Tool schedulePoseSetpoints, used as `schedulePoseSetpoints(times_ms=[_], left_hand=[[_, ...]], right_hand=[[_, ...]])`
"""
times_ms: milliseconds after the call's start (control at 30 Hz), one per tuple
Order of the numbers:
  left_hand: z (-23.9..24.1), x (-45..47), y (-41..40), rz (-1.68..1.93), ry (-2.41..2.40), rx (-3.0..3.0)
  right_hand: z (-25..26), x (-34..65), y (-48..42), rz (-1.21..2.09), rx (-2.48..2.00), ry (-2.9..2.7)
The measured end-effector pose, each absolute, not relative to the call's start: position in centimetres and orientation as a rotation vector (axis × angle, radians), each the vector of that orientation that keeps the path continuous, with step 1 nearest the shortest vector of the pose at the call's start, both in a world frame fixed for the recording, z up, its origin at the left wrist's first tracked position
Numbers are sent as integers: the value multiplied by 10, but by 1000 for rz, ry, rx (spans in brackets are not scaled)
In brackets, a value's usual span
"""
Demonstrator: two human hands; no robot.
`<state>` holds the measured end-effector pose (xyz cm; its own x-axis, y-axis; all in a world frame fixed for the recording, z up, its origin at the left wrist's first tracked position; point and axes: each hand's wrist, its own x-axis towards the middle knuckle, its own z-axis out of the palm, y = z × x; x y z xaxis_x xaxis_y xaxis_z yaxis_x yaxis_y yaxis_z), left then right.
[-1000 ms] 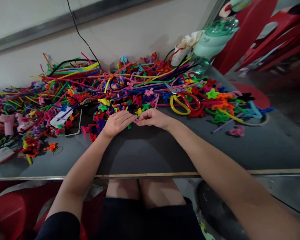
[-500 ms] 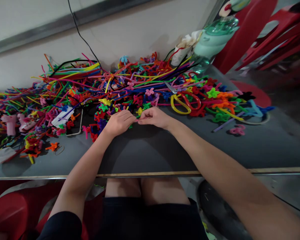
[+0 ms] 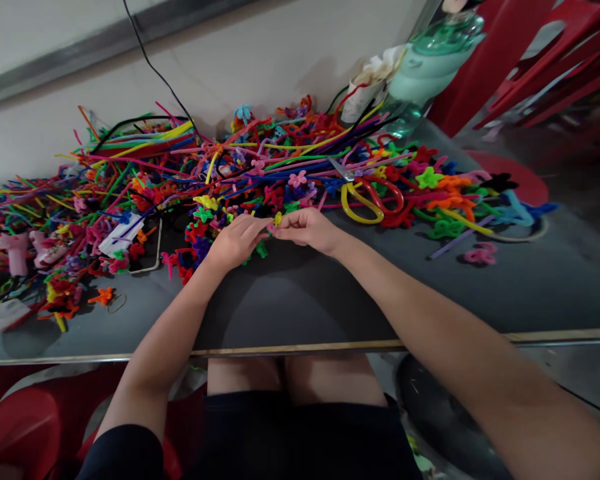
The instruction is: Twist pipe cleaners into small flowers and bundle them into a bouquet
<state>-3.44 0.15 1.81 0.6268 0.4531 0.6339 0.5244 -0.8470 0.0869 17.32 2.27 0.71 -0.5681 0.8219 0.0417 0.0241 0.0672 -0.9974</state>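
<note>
My left hand (image 3: 236,243) and my right hand (image 3: 307,230) meet fingertip to fingertip over the near edge of a heap of fuzzy pipe cleaners. Between them is a small pink pipe cleaner piece (image 3: 271,228), mostly covered by the fingers. Both hands are closed in a pinch on it. Several bent pipe cleaner flowers lie close by, among them a green one (image 3: 203,214) and a pink one (image 3: 297,179). To the right of my right hand lie scissors (image 3: 363,212) with one yellow and one red handle loop, blades pointing into the heap.
The heap runs along the grey table (image 3: 290,307) against the wall. At the back right stand a paper cup (image 3: 359,100) and a teal bottle (image 3: 423,73). Left are a phone-like frame (image 3: 159,250) and a pink hot glue gun-shaped object (image 3: 14,250). Red chairs (image 3: 20,420) flank the table.
The pink piece shows more between my fingertips, and my right hand's fingers have shifted slightly. My view has tilted a little; the things on the table stay put.
</note>
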Motion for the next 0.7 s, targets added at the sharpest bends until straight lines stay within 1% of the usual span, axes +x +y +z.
schedulePoseSetpoints(times_ms=[100,200,300,433,500,600,633,700], left_hand=[[18,-35,1,-894,-679,-2703],[21,-30,-5,-812,-693,-2732],[22,-23,-12,-922,-968,-2798],[22,-18,-13,-1172,-1712,-2858],[22,-19,-10,-1276,-1897,-2912],[19,-24,-5,-1420,-1709,-2924],[17,-26,-3,-1400,-1594,-2882],[15,-30,-2,-1213,-1353,-2780]], right_hand=[[7,178,28,1794,-790,-1742],[9,178,26,1768,-764,-1827],[9,174,19,1571,-780,-1898],[11,166,7,1139,-835,-1957],[11,164,4,1034,-866,-1935],[10,164,7,1170,-902,-1810],[8,164,10,1250,-898,-1756],[5,165,17,1436,-855,-1677]])
